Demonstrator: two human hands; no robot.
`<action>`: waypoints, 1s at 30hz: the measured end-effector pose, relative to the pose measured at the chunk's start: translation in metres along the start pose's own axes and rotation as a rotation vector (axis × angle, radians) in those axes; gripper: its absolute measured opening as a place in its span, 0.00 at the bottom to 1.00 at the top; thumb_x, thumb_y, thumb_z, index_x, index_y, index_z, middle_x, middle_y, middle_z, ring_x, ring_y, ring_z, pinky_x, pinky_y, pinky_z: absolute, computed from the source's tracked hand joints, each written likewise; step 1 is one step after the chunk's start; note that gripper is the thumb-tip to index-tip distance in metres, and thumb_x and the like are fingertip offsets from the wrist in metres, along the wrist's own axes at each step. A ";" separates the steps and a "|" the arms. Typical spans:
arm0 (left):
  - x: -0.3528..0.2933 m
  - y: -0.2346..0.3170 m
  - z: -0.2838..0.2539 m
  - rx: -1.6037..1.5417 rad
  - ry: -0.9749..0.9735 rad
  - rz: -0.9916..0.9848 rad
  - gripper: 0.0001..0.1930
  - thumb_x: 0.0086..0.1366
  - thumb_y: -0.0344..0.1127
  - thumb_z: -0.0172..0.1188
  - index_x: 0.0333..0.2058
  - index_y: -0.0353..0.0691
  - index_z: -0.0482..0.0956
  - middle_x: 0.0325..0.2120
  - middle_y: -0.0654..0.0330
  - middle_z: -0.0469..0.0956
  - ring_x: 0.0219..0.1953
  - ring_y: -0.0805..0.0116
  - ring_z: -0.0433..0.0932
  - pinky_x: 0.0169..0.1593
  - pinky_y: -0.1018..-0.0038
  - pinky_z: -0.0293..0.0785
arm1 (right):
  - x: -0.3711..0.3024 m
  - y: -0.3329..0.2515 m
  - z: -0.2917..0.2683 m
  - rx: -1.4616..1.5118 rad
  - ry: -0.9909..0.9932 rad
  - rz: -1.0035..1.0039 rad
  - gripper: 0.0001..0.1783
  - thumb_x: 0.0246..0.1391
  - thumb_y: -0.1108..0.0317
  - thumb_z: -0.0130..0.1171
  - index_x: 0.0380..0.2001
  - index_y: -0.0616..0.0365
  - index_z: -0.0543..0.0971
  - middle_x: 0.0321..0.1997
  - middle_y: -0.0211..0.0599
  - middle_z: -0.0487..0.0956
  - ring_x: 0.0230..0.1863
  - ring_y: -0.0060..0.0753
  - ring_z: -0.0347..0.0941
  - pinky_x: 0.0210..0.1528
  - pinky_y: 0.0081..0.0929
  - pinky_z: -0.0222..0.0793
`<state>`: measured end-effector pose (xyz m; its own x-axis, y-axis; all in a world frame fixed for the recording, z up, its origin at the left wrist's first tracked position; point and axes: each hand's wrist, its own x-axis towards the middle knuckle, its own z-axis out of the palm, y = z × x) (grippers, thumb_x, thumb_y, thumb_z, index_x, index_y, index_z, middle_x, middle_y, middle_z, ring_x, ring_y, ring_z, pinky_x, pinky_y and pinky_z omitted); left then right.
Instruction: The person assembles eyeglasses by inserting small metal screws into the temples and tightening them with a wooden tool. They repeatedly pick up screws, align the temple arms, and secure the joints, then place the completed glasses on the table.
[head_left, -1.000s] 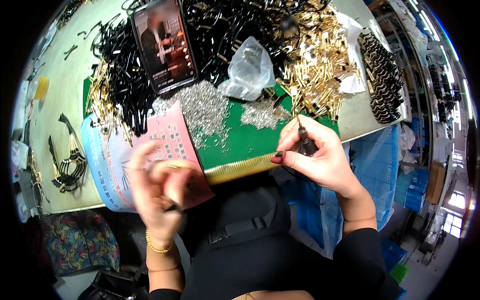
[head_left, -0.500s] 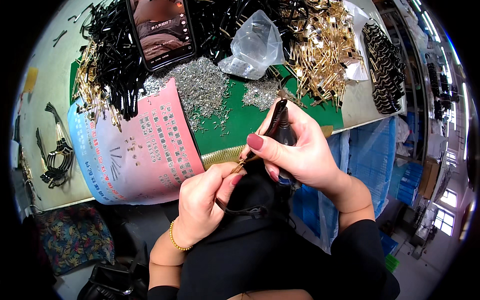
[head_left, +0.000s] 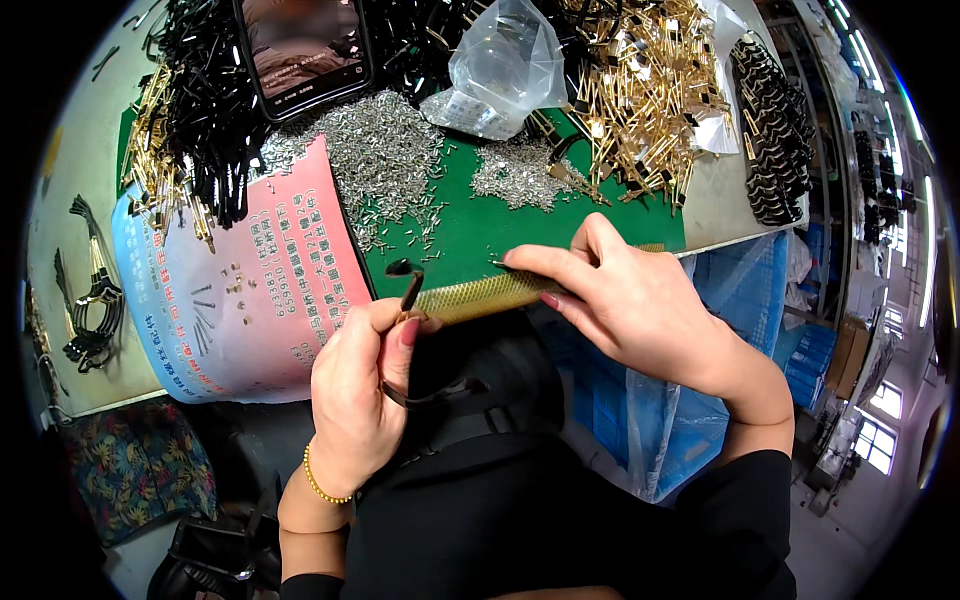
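My left hand [head_left: 355,385] is closed near the front edge of the table. Its thumb and fingers pinch a thin dark eyeglass temple [head_left: 411,290]; one dark end sticks up above the fingertips and a curved part hangs below the hand. What lies inside the pinch is hidden. My right hand [head_left: 645,305] reaches over the edge, thumb and forefinger apart. Its forefinger tip rests by tiny metal pins [head_left: 497,263] on the green mat [head_left: 470,225], and the thumb is near the gold mesh strip [head_left: 475,295] along the edge.
Small silver pins [head_left: 385,160] lie heaped on the mat, with a smaller heap beside a clear plastic bag [head_left: 510,65]. Gold metal parts [head_left: 650,90] and black temples [head_left: 215,110] are piled behind. A phone [head_left: 305,55] stands at the back; a pink-blue printed sheet [head_left: 240,300] covers the left.
The dark powered screwdriver has left my right hand and is out of sight. That hand has opened and moved to the mat's edge. My left hand shifted left with the eyeglass temple.
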<state>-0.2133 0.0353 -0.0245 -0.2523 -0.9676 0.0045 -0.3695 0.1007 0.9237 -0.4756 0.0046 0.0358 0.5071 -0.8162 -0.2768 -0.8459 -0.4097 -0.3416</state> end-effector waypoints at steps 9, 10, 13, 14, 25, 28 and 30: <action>0.005 0.003 0.005 -0.018 0.008 -0.012 0.10 0.73 0.27 0.56 0.51 0.33 0.79 0.34 0.54 0.86 0.35 0.62 0.86 0.41 0.72 0.78 | 0.003 0.005 0.007 0.037 0.045 -0.042 0.26 0.57 0.69 0.61 0.59 0.40 0.76 0.35 0.39 0.69 0.30 0.38 0.77 0.22 0.34 0.72; 0.005 0.003 0.004 -0.024 0.005 -0.024 0.11 0.74 0.27 0.56 0.51 0.33 0.79 0.34 0.54 0.86 0.35 0.62 0.86 0.41 0.72 0.78 | 0.003 0.005 0.007 0.041 0.042 -0.042 0.26 0.57 0.70 0.60 0.59 0.40 0.76 0.35 0.39 0.69 0.30 0.39 0.77 0.22 0.34 0.71; 0.005 0.001 0.004 -0.043 0.008 -0.025 0.10 0.74 0.29 0.56 0.50 0.32 0.79 0.34 0.55 0.86 0.35 0.63 0.86 0.42 0.72 0.79 | 0.004 0.005 0.005 0.035 0.025 -0.038 0.26 0.58 0.70 0.60 0.60 0.39 0.76 0.35 0.40 0.69 0.30 0.39 0.78 0.22 0.34 0.71; 0.005 0.001 0.004 -0.061 0.011 -0.044 0.11 0.74 0.29 0.56 0.50 0.32 0.79 0.34 0.55 0.86 0.35 0.64 0.86 0.42 0.73 0.79 | 0.005 0.004 0.004 0.024 0.014 -0.035 0.25 0.58 0.69 0.60 0.60 0.39 0.76 0.35 0.40 0.69 0.30 0.39 0.78 0.22 0.34 0.71; 0.006 -0.002 -0.002 -0.139 -0.018 -0.095 0.15 0.77 0.34 0.53 0.53 0.29 0.78 0.37 0.58 0.85 0.38 0.73 0.86 0.33 0.80 0.80 | 0.010 -0.002 0.001 -0.051 -0.087 -0.011 0.24 0.61 0.67 0.57 0.61 0.37 0.75 0.36 0.43 0.70 0.32 0.40 0.79 0.22 0.36 0.71; 0.008 0.000 -0.003 -0.057 -0.066 -0.066 0.14 0.77 0.31 0.53 0.54 0.30 0.78 0.36 0.58 0.85 0.38 0.74 0.86 0.33 0.80 0.80 | 0.016 -0.006 -0.007 0.052 -0.172 -0.002 0.25 0.63 0.67 0.55 0.63 0.36 0.72 0.38 0.45 0.71 0.33 0.45 0.79 0.27 0.40 0.74; 0.009 0.000 0.001 -0.018 -0.037 -0.062 0.13 0.75 0.28 0.54 0.53 0.31 0.79 0.36 0.59 0.85 0.36 0.75 0.85 0.33 0.81 0.79 | 0.019 -0.013 -0.012 0.251 -0.221 0.001 0.25 0.65 0.66 0.54 0.65 0.36 0.69 0.39 0.47 0.72 0.34 0.49 0.79 0.31 0.44 0.75</action>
<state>-0.2162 0.0265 -0.0249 -0.2628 -0.9625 -0.0669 -0.3693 0.0363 0.9286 -0.4571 -0.0104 0.0452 0.5535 -0.6972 -0.4556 -0.7929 -0.2735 -0.5446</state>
